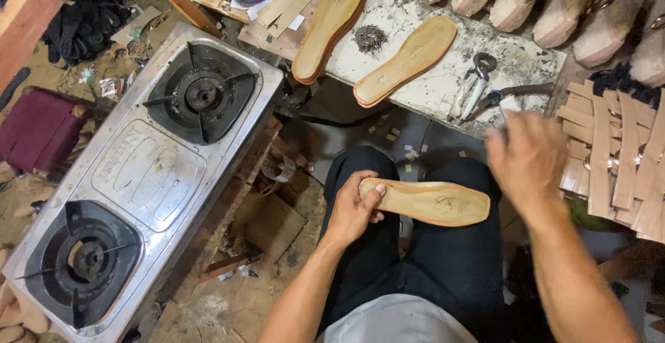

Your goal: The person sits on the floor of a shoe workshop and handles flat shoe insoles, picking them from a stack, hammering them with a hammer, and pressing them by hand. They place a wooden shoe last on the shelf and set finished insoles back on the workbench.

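Over lap: left hand [355, 208] grips tan insole [426, 201]; right hand [528, 159] motion-blurred, grip unreadable, near scissors [474, 86].

Left hand [355, 208] low over the lap, fingers curled closed, thumb on top, forearm bare and angled in from below. Right hand [528, 157] raised higher and farther out, blurred, back upward, fingers loosely bent, bare forearm stretched from the lower right.

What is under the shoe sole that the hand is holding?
Under the tan sole, gripped at one end by the left hand, are the person's knees in black trousers. The stretch of trouser directly beneath the sole is covered and cannot be seen.
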The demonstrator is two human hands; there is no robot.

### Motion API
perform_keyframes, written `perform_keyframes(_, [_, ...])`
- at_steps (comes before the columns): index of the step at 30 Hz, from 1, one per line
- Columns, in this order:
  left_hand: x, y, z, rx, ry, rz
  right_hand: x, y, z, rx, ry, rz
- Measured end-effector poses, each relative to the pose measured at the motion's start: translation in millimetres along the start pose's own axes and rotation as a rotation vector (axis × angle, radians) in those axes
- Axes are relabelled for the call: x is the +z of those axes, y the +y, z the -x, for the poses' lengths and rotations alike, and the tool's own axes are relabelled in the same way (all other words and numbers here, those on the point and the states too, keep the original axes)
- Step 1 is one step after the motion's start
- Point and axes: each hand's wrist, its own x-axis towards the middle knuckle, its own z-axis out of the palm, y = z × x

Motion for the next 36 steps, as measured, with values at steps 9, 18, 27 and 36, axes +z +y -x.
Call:
perform_keyframes(9, [14, 6, -6, -0.026, 0.011, -0.032, -6, 45, 10, 0.186, -0.119, -0.302])
perform_keyframes(18, [23, 10, -32, -0.064, 0.024, -0.032, -11, -48, 119, 0.242, -0.197, -0.793])
perform_keyframes(27, [24, 8, -33, -0.073, 0.025, -0.051, -5, -66, 126, 0.201, -0.122, -0.854])
perform_keyframes(36, [28, 6, -32, -0.058, 0.041, -0.068, -51, -58, 100, 0.417, -0.194, -1.126])
